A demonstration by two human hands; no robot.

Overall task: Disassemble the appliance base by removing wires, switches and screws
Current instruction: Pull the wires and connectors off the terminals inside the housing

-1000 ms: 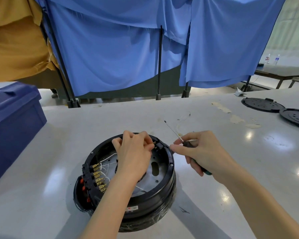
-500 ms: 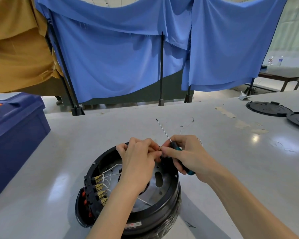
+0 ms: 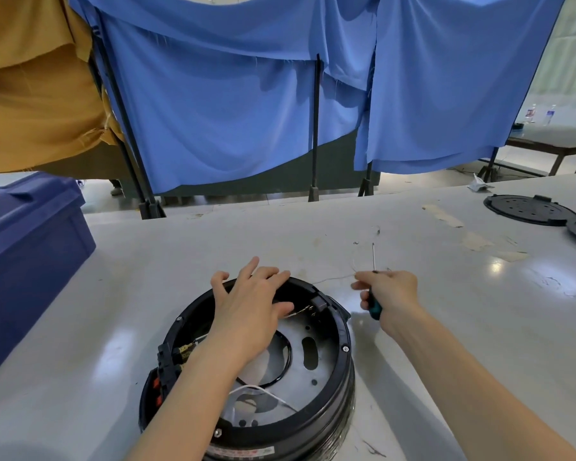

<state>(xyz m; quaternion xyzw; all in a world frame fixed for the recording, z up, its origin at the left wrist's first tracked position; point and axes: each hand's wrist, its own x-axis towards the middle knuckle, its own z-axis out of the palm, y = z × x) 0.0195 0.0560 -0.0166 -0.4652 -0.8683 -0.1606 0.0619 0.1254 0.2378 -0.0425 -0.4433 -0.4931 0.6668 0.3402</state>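
**Open base lies flat, screwdriver points to 12 o'clock**

The round black appliance base point(image 3: 344, 362) sits on the grey table point(image 3: 479, 327) right in front of the person, open side up, so its axis stands vertical and its metal floor plate shows. Taking the base as the dial, a black switch block point(image 3: 167, 364) with orange buttons and brass terminals sits at 8 o'clock. A small black connector point(image 3: 320, 302) sits at 1 o'clock. A black wire point(image 3: 288, 357) loops over the plate and a white wire point(image 3: 263, 392) crosses it near 6 o'clock.

The left hand point(image 3: 250, 307) lies across the far rim around 11 o'clock, fingers straight and spread, covering that part of the inside.

The right hand point(image 3: 389, 294) is off the base at 2 o'clock, fingers curled round the teal handle of a screwdriver point(image 3: 373, 259). Its thin shaft runs lengthwise away from the person, tip toward 12 o'clock. A fine wire point(image 3: 333, 279) lies on the table between rim and right hand.

A blue bin point(image 3: 24, 254) stands at 9 o'clock, two black lids point(image 3: 529, 209) at 2 o'clock, well apart. Blue cloth point(image 3: 246, 94) hangs beyond at 12 o'clock.
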